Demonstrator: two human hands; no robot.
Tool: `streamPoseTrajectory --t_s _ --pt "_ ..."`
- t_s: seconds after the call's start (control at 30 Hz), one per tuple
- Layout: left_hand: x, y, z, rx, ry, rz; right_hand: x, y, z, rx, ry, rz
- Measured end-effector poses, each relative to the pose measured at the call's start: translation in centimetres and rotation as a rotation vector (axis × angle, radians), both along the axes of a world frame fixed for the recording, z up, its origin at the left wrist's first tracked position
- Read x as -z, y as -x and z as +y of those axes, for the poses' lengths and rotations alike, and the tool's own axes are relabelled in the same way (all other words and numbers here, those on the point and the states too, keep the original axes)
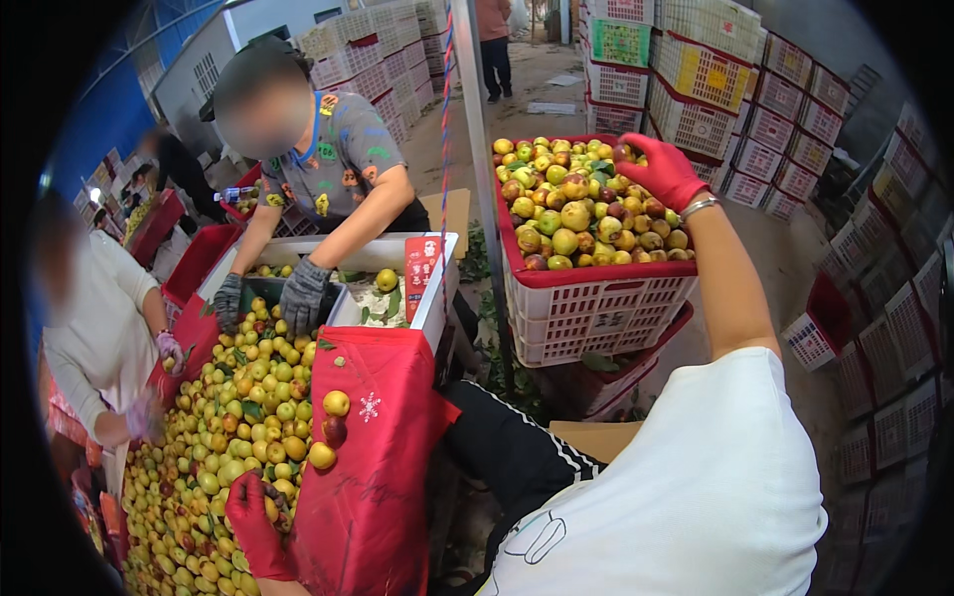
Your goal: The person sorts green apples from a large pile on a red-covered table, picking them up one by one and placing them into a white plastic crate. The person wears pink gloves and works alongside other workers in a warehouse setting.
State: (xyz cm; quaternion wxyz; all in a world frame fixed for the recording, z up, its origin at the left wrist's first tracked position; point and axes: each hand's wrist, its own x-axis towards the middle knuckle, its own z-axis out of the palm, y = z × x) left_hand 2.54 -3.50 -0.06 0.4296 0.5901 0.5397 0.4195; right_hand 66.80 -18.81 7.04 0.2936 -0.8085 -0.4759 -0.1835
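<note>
My right hand [662, 170], in a red glove with a silvery bracelet at the wrist, is at the far right corner of a white plastic crate [596, 313] heaped with jujubes [575, 216]. Its fingers are around a dark reddish jujube [623, 153]. My left hand [257, 521], also red-gloved, is over the large pile of yellow-green jujubes [246, 417] at the lower left, with fruit at its fingertips; whether it grips any I cannot tell. On the red cloth [373, 462] beside the pile lie several loose jujubes [336, 403].
Across the pile a person in grey gloves [304, 296] reaches into the fruit by a white bin [432, 298]. Another person in a pale top [112, 313] works at the left. A metal post [484, 149] stands left of the crate. Stacked crates [700, 82] rise behind.
</note>
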Motion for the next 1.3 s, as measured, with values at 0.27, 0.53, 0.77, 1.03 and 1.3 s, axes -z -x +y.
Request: streamPoseTrajectory --t_s 0.27,0.53,0.77,1.03,1.3 --pt "1.6 1.2 1.0 0.063 -0.056 0.104 4.5 -1.4 -5.5 -0.068 0.440 0.136" --pt "1.1 0.7 0.2 -0.019 -0.091 0.040 6.0 -2.6 -5.1 0.082 0.615 -0.088" --pt "1.7 1.2 0.8 0.025 -0.123 0.011 4.9 0.1 -5.6 0.028 0.147 -0.201" --pt "-0.2 3.7 -0.6 -0.146 -0.418 0.198 5.7 13.9 0.5 -0.642 0.000 1.075" --pt "-1.1 4.4 0.2 -0.238 -0.212 -0.722 13.1 28.7 9.4 -0.972 -0.035 1.947"
